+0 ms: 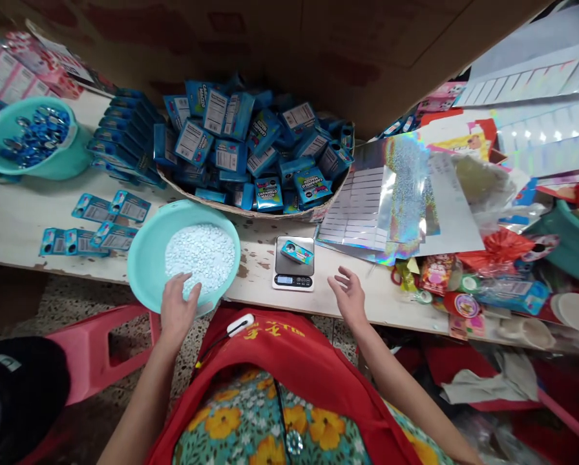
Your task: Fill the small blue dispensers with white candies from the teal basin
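My left hand (178, 302) is over the near rim of a turquoise basin (147, 258), its thumb and fingers apart. Small pale blue candies (202, 255) are heaped inside that basin. Just right of the basin is a small digital scale (293, 263) with a lit display. On its metal plate lies one blue candy packet (297, 252), set at a slight slant. My right hand (348, 294) hovers at the table's front edge, to the right of the scale and apart from it. Its fingers are loosely bent and spread, with nothing seen in them.
Behind the scale, a cut-down carton (212, 201) is piled with blue boxes (265, 139). Left of it are stacked blue packs (125, 135) and a second basin (71, 158). Holographic sheets (357, 200) and mixed wrappers cover the right side. A pink stool (90, 349) stands below left.
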A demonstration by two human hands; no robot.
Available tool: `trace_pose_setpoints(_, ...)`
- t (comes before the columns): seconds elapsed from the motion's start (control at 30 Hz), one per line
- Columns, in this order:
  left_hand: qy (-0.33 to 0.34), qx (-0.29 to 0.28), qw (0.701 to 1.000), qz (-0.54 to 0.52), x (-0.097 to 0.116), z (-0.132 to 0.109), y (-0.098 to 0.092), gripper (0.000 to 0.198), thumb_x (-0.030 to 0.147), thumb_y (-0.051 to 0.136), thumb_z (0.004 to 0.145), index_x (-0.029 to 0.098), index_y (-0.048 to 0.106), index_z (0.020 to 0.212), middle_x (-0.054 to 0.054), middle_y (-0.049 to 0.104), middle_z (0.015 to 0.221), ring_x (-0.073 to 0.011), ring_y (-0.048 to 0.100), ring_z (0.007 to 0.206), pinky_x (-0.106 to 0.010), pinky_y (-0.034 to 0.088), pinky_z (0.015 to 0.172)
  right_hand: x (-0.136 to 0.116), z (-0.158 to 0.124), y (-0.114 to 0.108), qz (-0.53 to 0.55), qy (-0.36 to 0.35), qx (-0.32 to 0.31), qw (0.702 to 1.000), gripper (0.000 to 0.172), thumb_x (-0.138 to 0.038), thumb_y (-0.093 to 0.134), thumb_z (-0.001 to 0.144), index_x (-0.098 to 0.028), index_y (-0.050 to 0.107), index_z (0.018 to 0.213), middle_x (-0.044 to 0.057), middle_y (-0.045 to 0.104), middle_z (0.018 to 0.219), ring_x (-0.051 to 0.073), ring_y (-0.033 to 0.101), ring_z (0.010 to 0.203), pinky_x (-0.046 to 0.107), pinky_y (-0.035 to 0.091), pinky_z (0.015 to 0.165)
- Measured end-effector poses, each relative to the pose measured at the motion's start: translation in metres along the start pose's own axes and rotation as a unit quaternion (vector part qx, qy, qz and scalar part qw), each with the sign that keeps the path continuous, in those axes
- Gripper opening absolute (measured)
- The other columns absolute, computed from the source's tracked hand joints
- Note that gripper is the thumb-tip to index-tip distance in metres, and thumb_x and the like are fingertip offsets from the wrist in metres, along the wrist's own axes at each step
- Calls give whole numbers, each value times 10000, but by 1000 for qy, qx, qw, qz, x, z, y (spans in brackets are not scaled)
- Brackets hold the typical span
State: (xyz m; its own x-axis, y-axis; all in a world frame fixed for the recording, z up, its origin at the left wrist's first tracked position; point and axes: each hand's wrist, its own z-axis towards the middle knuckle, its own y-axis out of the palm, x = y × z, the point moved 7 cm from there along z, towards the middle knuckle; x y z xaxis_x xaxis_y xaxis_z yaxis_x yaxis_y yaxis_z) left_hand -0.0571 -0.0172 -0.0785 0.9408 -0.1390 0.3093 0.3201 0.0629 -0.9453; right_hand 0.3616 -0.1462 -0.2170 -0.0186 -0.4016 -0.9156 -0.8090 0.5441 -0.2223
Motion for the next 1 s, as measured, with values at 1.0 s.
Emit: trace_pose_setpoints(1.0, -147, -41, 984, -89, -11, -39, -22, 389, 489, 489, 839, 192, 666, 1017, -82, 680, 1040, -246, 619, 939, -358, 456, 870, -60, 27, 61, -91, -243, -73, 963, 675, -502, 697, 699, -169, 492, 1249, 130, 556, 1237, 243, 518, 1139, 425, 449, 950)
